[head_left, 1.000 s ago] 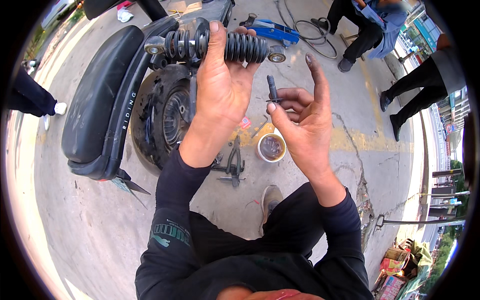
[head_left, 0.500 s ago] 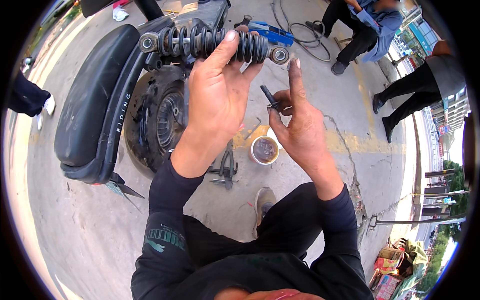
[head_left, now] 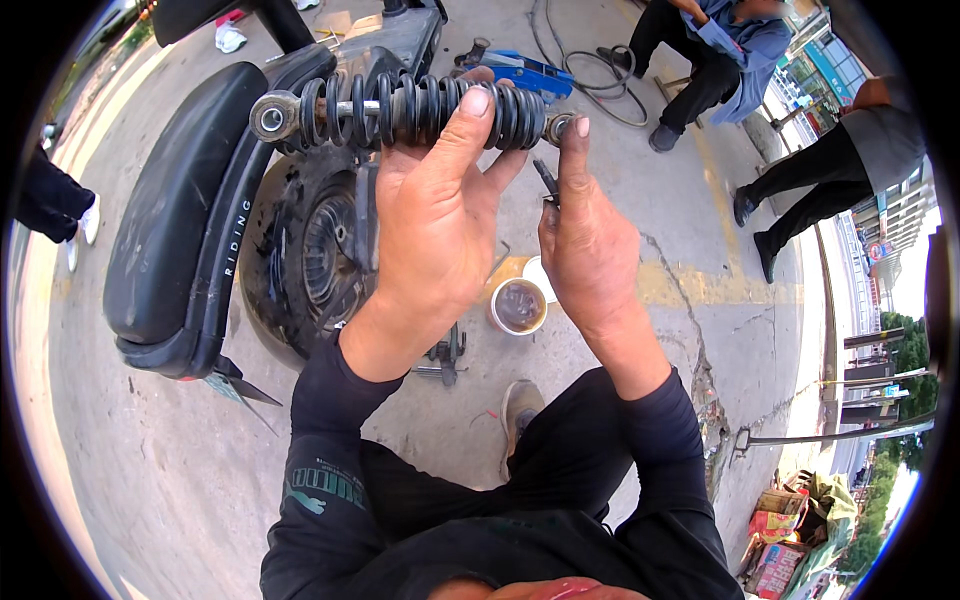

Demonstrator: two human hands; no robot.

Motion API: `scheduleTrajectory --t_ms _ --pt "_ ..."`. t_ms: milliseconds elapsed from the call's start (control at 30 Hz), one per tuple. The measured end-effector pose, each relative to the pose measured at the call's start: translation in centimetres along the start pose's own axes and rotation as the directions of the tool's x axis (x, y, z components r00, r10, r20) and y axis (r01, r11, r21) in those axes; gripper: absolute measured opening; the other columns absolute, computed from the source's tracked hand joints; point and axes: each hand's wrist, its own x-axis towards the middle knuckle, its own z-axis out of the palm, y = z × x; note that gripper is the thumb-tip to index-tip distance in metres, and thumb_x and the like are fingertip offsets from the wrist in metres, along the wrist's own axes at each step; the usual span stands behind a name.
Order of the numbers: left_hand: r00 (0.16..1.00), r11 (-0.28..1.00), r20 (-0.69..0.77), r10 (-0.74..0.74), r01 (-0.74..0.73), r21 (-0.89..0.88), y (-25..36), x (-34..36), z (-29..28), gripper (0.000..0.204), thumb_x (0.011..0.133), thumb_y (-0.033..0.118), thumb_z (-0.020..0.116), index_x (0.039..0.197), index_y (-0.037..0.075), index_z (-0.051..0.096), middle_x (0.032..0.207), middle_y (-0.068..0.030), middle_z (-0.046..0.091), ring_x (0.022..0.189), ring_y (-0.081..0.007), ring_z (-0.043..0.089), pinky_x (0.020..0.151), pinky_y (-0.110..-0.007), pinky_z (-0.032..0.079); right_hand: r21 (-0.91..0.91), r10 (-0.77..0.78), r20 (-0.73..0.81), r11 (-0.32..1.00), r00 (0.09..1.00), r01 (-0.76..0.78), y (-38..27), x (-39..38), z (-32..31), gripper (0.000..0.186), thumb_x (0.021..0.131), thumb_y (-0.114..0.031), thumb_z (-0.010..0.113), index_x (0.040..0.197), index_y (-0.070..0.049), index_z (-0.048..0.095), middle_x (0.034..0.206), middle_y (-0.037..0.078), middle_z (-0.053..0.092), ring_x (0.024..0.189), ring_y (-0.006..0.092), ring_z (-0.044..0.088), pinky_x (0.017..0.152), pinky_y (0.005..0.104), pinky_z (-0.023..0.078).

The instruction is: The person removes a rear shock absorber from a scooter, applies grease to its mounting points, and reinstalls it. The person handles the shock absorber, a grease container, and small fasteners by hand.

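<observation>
The right hand [head_left: 592, 240] has been brought up to the end of the shock absorber [head_left: 360, 110]; half a second ago, a gap was left between its raised index finger [head_left: 577, 165] and that end. The shock absorber, a black coil spring around a metal rod, is held crosswise in the air by the left hand [head_left: 435, 215], its thumb laid over the coils and its fingers wrapped behind. By the right index fingertip, the metal ring [head_left: 560, 128] at the right end is partly covered; whether it is pressed cannot be told. A dark bolt [head_left: 546, 178] is pinched in the same right hand, tilted, just below the ring.

On the concrete ground [head_left: 440, 420] below, a cup of brown liquid [head_left: 518, 307] is placed beside a white disc [head_left: 540, 277]. Pliers [head_left: 450, 350] are partly hidden by the left forearm. At left, a black seat [head_left: 180, 200] and a tyre [head_left: 275, 265] are seen; beyond the shock absorber, a blue jack [head_left: 530, 75] is seen.
</observation>
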Motion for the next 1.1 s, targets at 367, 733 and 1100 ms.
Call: scheduleTrajectory --t_ms 367,733,1100 --pt "0.993 0.997 0.096 0.074 -0.07 -0.045 0.9 0.4 0.0 0.03 0.102 0.013 0.056 0.13 0.005 0.055 0.128 -0.0097 0.061 0.129 -0.0268 0.054 0.106 -0.05 0.046 0.131 -0.144 -0.085 0.979 0.986 0.154 -1.0 -0.6 -0.7 0.093 0.074 0.007 0.067 0.157 -0.012 0.031 0.086 0.008 0.065 0.067 0.0233 0.064 0.058 0.0356 0.053" --pt "0.984 0.996 0.17 0.054 -0.042 -0.077 1.2 0.8 -0.8 0.031 0.093 0.005 0.055 0.124 0.005 0.056 0.132 -0.0167 0.056 0.135 -0.0309 0.046 0.111 -0.052 0.041 0.331 -0.162 -0.001 0.931 0.987 0.154 -1.9 -0.4 -2.9 0.065 0.076 0.006 0.072 0.137 -0.003 0.051 0.094 0.011 0.068 0.079 0.0214 0.069 0.067 0.0307 0.055" --pt "0.982 0.987 0.19 0.014 0.017 -0.161 1.1 0.8 -0.7 0.039 0.083 0.001 0.054 0.122 0.007 0.054 0.133 -0.0216 0.055 0.138 -0.0369 0.042 0.116 -0.055 0.034 0.839 0.233 0.047 0.518 0.971 -0.165 -1.1 0.0 -4.3 0.033 0.09 0.008 0.067 0.12 0.007 0.053 0.115 0.017 0.065 0.101 0.021 0.069 0.09 0.0312 0.055"
